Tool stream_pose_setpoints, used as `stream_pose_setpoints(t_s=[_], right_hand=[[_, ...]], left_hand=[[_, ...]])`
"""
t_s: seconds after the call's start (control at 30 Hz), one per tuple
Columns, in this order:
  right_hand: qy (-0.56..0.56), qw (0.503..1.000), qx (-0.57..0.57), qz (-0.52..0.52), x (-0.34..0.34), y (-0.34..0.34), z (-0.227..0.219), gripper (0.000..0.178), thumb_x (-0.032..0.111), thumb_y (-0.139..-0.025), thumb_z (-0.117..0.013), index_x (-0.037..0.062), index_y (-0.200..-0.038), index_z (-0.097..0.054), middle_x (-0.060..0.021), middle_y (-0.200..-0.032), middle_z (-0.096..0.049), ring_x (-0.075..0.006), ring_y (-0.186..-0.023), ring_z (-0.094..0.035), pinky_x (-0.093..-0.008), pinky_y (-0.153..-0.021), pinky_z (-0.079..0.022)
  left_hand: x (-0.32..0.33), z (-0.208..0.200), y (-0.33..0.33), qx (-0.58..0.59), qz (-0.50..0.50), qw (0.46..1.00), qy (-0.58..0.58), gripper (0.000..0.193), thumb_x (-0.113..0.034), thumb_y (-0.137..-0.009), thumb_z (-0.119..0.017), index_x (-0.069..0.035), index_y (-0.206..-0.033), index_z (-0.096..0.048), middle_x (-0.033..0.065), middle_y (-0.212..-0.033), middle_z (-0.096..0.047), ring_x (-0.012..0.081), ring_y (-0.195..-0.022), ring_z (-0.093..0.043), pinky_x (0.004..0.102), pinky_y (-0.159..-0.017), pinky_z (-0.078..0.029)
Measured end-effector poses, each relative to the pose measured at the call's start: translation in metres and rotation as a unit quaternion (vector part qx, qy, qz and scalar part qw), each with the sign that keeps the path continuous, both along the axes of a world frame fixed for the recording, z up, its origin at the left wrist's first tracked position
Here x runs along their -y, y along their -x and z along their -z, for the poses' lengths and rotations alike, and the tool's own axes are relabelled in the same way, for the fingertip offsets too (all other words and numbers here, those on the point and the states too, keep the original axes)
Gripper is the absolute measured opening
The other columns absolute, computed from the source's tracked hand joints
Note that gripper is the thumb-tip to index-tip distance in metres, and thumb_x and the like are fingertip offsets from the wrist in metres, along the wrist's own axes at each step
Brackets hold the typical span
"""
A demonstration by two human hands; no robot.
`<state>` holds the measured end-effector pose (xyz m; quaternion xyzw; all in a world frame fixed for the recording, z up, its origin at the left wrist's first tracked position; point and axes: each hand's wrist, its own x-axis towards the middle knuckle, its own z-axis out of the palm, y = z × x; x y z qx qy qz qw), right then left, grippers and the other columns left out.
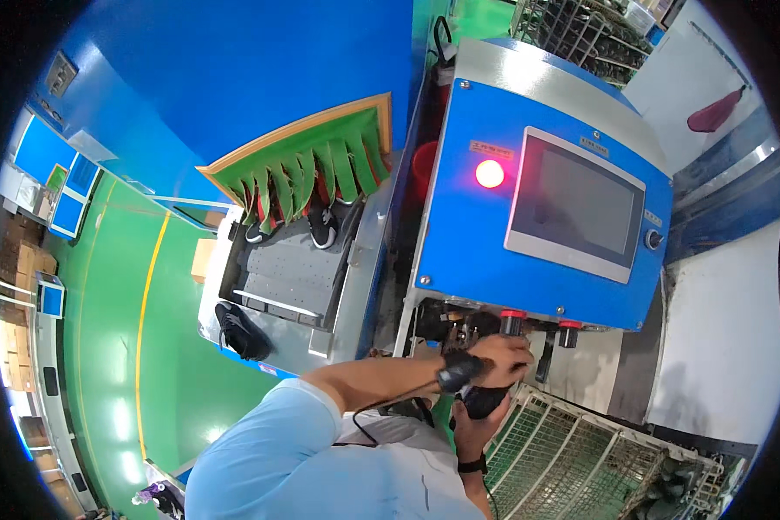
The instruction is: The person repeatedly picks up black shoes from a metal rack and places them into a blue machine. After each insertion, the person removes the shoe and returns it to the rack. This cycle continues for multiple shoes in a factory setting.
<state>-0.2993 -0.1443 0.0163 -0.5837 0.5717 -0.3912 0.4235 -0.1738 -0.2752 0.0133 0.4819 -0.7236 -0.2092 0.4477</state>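
The right hand (pixel 471 427) cups what looks like a dark shoe (pixel 484 401) from below, fingers closed around it – probably so the palm bears the weight. Just above, the left hand (pixel 499 357) curls beneath the blue control panel (pixel 472 234); whether its fingers grip anything, I cannot tell. Another black shoe (pixel 244 333) sits at the conveyor's (pixel 284 276) near end – presumably for easy reach.

Black item (pixel 483 401): shoe-like, partly hidden, finer shape unclear
Item's pose: held in the right hand (pixel 474 427), tilt unclear
Item's place: below the blue control box (pixel 485 221)
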Motion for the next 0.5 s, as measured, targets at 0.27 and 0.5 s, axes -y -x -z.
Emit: stream_pose_setpoints(t_s=[0.27, 0.5], right_hand=[[-0.064, 0.987, 0.146, 0.0, 0.009, 0.014, 0.018, 0.088, 0.017, -0.089, -0.087, 0.0016, -0.161, -0.037, -0.013, -0.142, -0.056, -0.0259, -0.127, -0.057, -0.0402, -0.104, -0.05], [0.1, 0.975, -0.198, -0.008, -0.007, 0.003, -0.001, 0.099, 0.02, -0.085, -0.082, -0.0073, -0.163, -0.027, -0.0271, -0.149, -0.045, -0.0404, -0.135, -0.052, -0.0464, -0.113, -0.043]], left_hand=[[0.041, -0.007, 0.04, 0.176, 0.085, 0.954, -0.229, 0.012, -0.019, -0.091, -0.076, -0.01, -0.098, -0.072, 0.0121, -0.097, -0.063, 0.0336, -0.09, -0.063, 0.0455, -0.085, -0.053], [-0.019, -0.032, -0.02, -0.074, 0.017, 0.997, -0.031, 0.013, -0.014, -0.095, -0.074, -0.006, -0.106, -0.074, 0.0151, -0.108, -0.07, 0.0368, -0.104, -0.066, 0.0473, -0.09, -0.057]])
